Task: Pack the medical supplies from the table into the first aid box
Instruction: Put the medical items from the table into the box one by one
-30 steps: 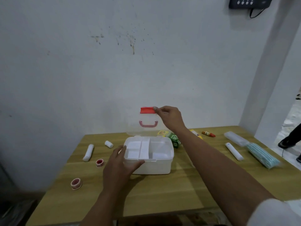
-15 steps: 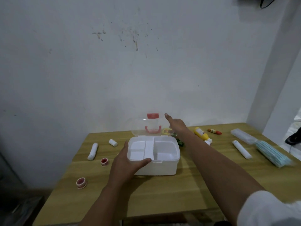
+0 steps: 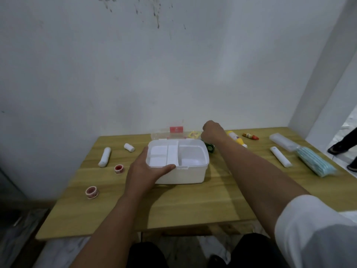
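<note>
The white first aid box [image 3: 183, 176] stands open at the table's middle, its inner tray's compartments bare. Its clear lid with a red latch [image 3: 176, 129] lies back behind it. My left hand [image 3: 144, 171] grips the box's front left corner, thumb over the rim. My right hand [image 3: 212, 132] reaches past the box's back right corner, fingers curled down over a green pack [image 3: 210, 147], beside a yellow packet [image 3: 193, 134]. Whether it holds anything is hidden.
Left of the box lie a long white bandage roll [image 3: 104, 157], a short one [image 3: 129, 147] and two red tape rolls [image 3: 118, 168] [image 3: 92, 192]. To the right are a yellow bottle [image 3: 236, 141], red tube [image 3: 250, 135], white roll [image 3: 281, 156], clear packet [image 3: 284, 144] and blue masks [image 3: 314, 164]. A person's feet [image 3: 340, 149] show far right.
My right hand let go of the lid, which swung from upright to lying back. That hand then dropped toward the green pack. My left hand stayed on the box.
</note>
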A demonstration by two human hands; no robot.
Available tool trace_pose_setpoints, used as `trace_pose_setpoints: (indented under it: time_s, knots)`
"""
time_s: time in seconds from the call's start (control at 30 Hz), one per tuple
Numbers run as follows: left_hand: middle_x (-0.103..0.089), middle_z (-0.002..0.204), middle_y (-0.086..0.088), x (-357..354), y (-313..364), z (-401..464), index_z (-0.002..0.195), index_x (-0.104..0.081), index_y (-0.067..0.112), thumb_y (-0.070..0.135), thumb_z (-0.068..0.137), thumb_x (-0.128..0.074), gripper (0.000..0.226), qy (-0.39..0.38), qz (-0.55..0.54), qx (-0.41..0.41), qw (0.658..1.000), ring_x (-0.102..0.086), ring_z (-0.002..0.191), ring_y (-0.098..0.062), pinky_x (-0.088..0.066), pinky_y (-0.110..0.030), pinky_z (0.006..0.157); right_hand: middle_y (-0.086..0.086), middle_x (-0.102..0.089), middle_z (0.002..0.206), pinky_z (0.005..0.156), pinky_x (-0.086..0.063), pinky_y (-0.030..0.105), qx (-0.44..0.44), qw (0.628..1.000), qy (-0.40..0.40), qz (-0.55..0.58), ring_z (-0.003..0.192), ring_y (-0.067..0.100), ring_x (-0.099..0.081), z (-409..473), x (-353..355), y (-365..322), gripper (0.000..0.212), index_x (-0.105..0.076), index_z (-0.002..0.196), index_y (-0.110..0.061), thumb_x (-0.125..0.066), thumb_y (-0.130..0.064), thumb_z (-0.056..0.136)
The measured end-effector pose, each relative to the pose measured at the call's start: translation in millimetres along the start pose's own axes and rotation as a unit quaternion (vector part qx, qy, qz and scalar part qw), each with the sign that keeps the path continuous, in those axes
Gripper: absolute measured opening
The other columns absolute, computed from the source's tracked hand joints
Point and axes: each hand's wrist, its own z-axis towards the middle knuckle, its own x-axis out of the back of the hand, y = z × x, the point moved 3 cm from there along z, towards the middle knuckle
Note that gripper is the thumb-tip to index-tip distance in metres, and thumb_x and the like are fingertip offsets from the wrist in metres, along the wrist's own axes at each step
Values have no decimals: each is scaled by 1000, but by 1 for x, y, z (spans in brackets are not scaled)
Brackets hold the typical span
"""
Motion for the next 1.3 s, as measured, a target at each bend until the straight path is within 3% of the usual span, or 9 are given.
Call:
trace_pose_setpoints:
  time_s: [0.23,0.57,0.73,0.83,1.0,1.07,1.13,1.2,1.3]
  knots:
    - [-62,130,25,-1,-4,2,144,-51,44,77,60,-84,96,1,4,2,1000,-56,118,-4,-50,-30,85,5,-57,83,66,-44,33,14,989,-92,-116,79,27,-56,6,0,3,29,-52,84,-11,-75,-28,82]
    - [-64,136,16,-4,-3,3,146,-51,40,73,63,-86,95,-3,7,-3,1000,-58,124,-12,-51,-31,85,8,-57,86,78,-51,38,-22,991,-44,-128,87,33,-59,-3,7,15,20,-50,77,-13,-68,-7,78]
    - [-62,144,5,-9,0,7,152,-47,32,70,67,-86,102,-12,31,0,999,-57,131,-23,-48,-33,85,7,-58,81,56,-43,28,-24,994,-16,-109,74,26,-60,-14,43,26,26,-51,78,-12,-76,-11,73]
    - [-61,147,2,-11,2,9,154,-46,30,71,66,-86,105,-22,27,6,999,-56,133,-25,-51,-39,93,8,-59,78,53,-42,27,-22,997,6,-78,63,23,-55,-18,67,30,28,-52,75,-11,-78,-16,70]
    - [-61,147,2,-14,4,7,153,-45,32,76,63,-84,108,-27,20,13,999,-56,133,-26,-54,-43,95,14,-72,99,77,-63,41,4,999,18,-33,89,31,-70,-16,95,29,54,-71,111,1,-91,-27,68]
    - [-62,145,4,-15,6,8,151,-47,33,76,63,-84,105,-25,17,20,999,-57,131,-24,-53,-40,93,19,-72,110,84,-63,47,29,999,0,14,96,34,-73,-19,101,23,63,-69,121,5,-94,-22,70]
    - [-63,143,6,-15,10,9,150,-50,32,79,59,-83,107,-21,17,25,999,-58,130,-22,-52,-38,94,17,-73,110,72,-63,39,64,996,-35,51,89,28,-71,-26,102,15,66,-70,126,3,-95,-18,69]
    - [-64,142,6,-15,12,9,149,-51,32,85,54,-78,112,-22,18,27,999,-59,129,-21,-54,-40,96,10,-75,107,63,-58,28,101,991,-87,35,84,19,-70,-36,98,6,59,-75,123,-5,-95,-19,69]
    - [-65,142,6,-14,12,9,148,-51,32,89,52,-76,114,-21,25,29,999,-59,129,-22,-56,-43,97,3,-76,107,67,-59,26,126,979,-159,-31,93,18,-72,-48,84,-6,53,-77,121,-11,-93,-21,71]
